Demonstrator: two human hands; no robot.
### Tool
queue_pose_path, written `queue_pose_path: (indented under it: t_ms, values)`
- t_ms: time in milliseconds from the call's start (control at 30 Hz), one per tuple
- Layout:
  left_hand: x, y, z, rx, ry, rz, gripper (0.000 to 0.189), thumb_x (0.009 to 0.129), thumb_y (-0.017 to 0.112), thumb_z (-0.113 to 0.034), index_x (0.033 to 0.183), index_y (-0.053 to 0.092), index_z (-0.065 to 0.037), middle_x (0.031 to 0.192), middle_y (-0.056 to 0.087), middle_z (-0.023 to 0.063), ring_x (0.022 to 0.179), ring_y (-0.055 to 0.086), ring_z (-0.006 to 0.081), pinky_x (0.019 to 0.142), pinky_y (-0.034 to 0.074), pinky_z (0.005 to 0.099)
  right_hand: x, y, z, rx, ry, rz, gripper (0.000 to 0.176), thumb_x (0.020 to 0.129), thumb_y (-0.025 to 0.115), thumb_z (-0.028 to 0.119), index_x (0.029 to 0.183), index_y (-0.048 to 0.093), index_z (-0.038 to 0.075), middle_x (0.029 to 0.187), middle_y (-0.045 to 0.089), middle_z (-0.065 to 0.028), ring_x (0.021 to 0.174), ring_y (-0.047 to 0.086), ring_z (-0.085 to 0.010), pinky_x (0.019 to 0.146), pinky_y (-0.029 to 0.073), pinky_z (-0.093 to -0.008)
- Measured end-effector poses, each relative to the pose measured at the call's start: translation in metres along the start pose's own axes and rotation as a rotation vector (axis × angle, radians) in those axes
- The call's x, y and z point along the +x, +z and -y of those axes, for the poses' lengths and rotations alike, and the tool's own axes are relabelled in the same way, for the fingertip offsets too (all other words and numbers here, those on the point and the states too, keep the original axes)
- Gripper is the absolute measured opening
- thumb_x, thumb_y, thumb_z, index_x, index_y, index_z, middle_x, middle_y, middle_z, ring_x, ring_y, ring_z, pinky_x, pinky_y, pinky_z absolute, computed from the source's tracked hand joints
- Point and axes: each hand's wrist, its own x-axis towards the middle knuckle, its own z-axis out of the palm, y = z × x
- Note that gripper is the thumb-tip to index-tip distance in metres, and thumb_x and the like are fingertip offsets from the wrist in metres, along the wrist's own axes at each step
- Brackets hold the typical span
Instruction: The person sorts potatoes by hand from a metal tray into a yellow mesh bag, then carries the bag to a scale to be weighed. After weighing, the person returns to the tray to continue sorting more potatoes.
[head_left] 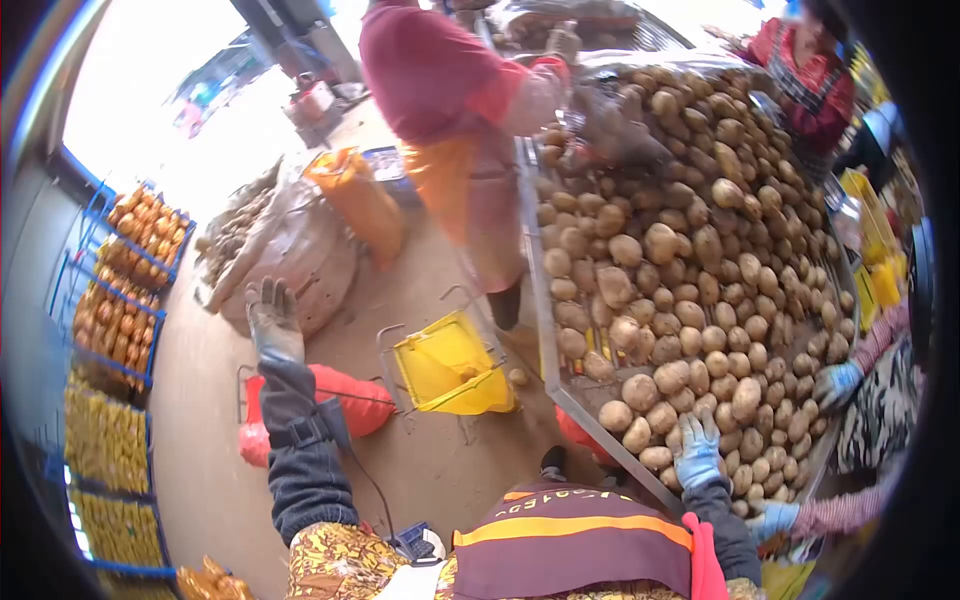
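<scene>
My left hand (275, 318), in a dirty pale glove, stretches forward with its fingers out and holds nothing. It overlaps the lower side of a big whitish sack (325, 255) filled with potatoes. Below that forearm a red mesh bag (350, 398) lies on the floor. My right hand (700, 458), in a blue and grey glove, lies on the potatoes (690, 345) at the near edge of a metal-rimmed sorting table (600, 428). Its fingers are extended over the pile, not wrapped around any potato.
A yellow bag on a metal frame (452, 365) stands left of the table. Beyond it, a person in red (440, 90) with an orange apron leans over the table. Other people work along the right side. A blue rack (155, 350) with full bags stands far left.
</scene>
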Motion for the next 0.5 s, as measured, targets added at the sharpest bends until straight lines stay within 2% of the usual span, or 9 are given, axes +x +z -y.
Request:
queue_pose_path:
  t_ms: [33, 100, 167, 233, 300, 367, 433, 467, 500]
  values:
    - [-0.022, 0.029, 0.023, 0.085, -0.083, 0.105, 0.047, 0.097, 0.056, -0.034, 0.139, 0.043, -0.015, 0.123, 0.060, 0.0100, 0.107, 0.062, 0.0250, 0.088, 0.054, 0.0354, 0.005, -0.008, 0.008, 0.038, 0.058, -0.003, 0.057, 0.078, 0.067, 0.025, 0.130, 0.053, 0.005, 0.131, 0.052, -0.0138, 0.131, 0.038, -0.0377, 0.103, 0.031, -0.0573]
    - [-0.095, 0.087, 0.096, 0.250, -0.370, 0.267, 0.045, 0.099, 0.055, -0.031, 0.138, 0.046, -0.012, 0.124, 0.060, 0.0094, 0.107, 0.062, 0.0217, 0.089, 0.051, 0.0327, 0.005, -0.004, 0.022, 0.035, 0.176, -0.070, 0.049, 0.078, 0.065, 0.022, 0.124, 0.057, 0.006, 0.131, 0.052, -0.0125, 0.128, 0.042, -0.0333, 0.101, 0.035, -0.0515]
    - [-0.177, 0.119, 0.165, 0.434, -0.525, 0.628, 0.039, 0.098, 0.057, -0.026, 0.133, 0.051, -0.009, 0.124, 0.061, 0.0072, 0.107, 0.061, 0.0184, 0.092, 0.050, 0.0336, -0.001, -0.027, 0.056, 0.078, 0.263, -0.046, 0.049, 0.080, 0.063, 0.027, 0.126, 0.056, 0.008, 0.136, 0.050, -0.0115, 0.129, 0.043, -0.0328, 0.104, 0.035, -0.0495]
    - [-0.262, 0.135, 0.222, 0.487, -0.493, 1.078, 0.037, 0.094, 0.064, -0.021, 0.128, 0.055, -0.009, 0.121, 0.062, 0.0086, 0.108, 0.062, 0.0212, 0.093, 0.049, 0.0361, -0.025, -0.035, 0.073, 0.104, 0.168, 0.045, 0.052, 0.080, 0.064, 0.030, 0.127, 0.055, 0.010, 0.139, 0.048, -0.0126, 0.132, 0.042, -0.0321, 0.109, 0.031, -0.0500]
    - [-0.328, 0.164, 0.222, 0.539, 0.062, 1.731, 0.040, 0.086, 0.070, -0.018, 0.123, 0.058, -0.008, 0.118, 0.063, 0.0109, 0.111, 0.061, 0.0276, 0.095, 0.048, 0.0416, -0.064, -0.045, 0.068, 0.083, 0.289, 0.121, 0.054, 0.080, 0.065, 0.031, 0.129, 0.054, 0.011, 0.139, 0.048, -0.0123, 0.132, 0.042, -0.0318, 0.110, 0.030, -0.0498]
    - [-0.373, 0.184, 0.231, 0.413, 0.364, 2.119, 0.050, 0.081, 0.071, -0.018, 0.127, 0.055, -0.008, 0.122, 0.061, 0.0144, 0.118, 0.056, 0.0328, 0.101, 0.042, 0.0465, -0.110, -0.059, 0.055, -0.016, 0.507, 0.091, 0.055, 0.080, 0.066, 0.032, 0.129, 0.055, 0.011, 0.139, 0.048, -0.0118, 0.132, 0.042, -0.0313, 0.110, 0.030, -0.0497]
    - [-0.415, 0.199, 0.227, 0.472, 0.395, 2.234, 0.056, 0.081, 0.070, -0.025, 0.131, 0.052, -0.009, 0.131, 0.055, 0.0133, 0.126, 0.049, 0.0344, 0.107, 0.034, 0.0530, -0.161, -0.049, 0.043, -0.058, 0.688, 0.084, 0.047, 0.082, 0.065, 0.032, 0.124, 0.060, 0.011, 0.136, 0.052, -0.0118, 0.132, 0.042, -0.0307, 0.109, 0.031, -0.0493]
    - [-0.431, 0.200, 0.235, 0.520, 0.458, 2.283, 0.060, 0.084, 0.067, -0.032, 0.137, 0.047, -0.010, 0.140, 0.048, 0.0130, 0.133, 0.042, 0.0336, 0.110, 0.028, 0.0552, -0.179, -0.053, 0.038, -0.104, 0.663, 0.090, 0.045, 0.082, 0.065, 0.031, 0.121, 0.061, 0.011, 0.133, 0.053, -0.0114, 0.130, 0.044, -0.0308, 0.107, 0.033, -0.0487]
    - [-0.447, 0.200, 0.239, 0.629, 0.440, 2.329, 0.061, 0.087, 0.062, -0.035, 0.140, 0.043, -0.011, 0.145, 0.043, 0.0130, 0.137, 0.038, 0.0335, 0.113, 0.023, 0.0561, -0.192, -0.052, 0.033, -0.148, 0.632, 0.097, 0.042, 0.082, 0.065, 0.029, 0.119, 0.062, 0.011, 0.130, 0.055, -0.0111, 0.127, 0.045, -0.0308, 0.106, 0.034, -0.0480]
